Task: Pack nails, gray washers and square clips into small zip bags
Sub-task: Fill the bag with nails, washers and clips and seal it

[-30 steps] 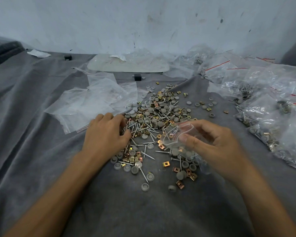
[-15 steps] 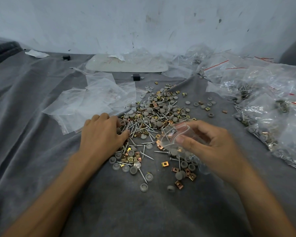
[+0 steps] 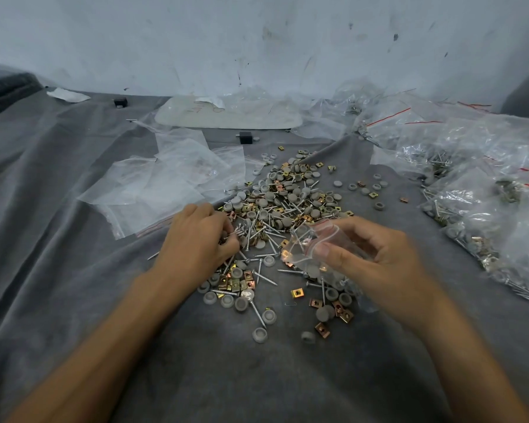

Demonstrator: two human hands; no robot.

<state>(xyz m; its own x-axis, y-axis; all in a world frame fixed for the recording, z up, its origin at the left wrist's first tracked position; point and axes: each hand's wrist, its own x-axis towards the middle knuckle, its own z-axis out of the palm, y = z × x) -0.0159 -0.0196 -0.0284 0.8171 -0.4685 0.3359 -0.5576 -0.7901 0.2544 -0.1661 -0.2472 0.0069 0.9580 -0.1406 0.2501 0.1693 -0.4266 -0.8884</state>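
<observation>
A loose pile of nails, gray washers and brass square clips (image 3: 287,209) is spread over the grey cloth (image 3: 74,285). My left hand (image 3: 196,239) lies on the pile's left edge, fingers curled round a few nails (image 3: 237,233) that stick out to the right. My right hand (image 3: 376,264) pinches a small clear zip bag (image 3: 309,248) with a red strip, its mouth held open toward the left, just above the pile. A few parts show through the bag.
Empty zip bags (image 3: 165,184) lie left of the pile. Filled bags (image 3: 486,209) crowd the right side. A white flat sheet (image 3: 226,117) and two small black blocks (image 3: 245,138) sit near the wall. Stray washers and clips (image 3: 287,315) lie toward me.
My left hand has gathered nails from the pile's left edge and closed round them. My right hand with the open bag has stayed almost in place.
</observation>
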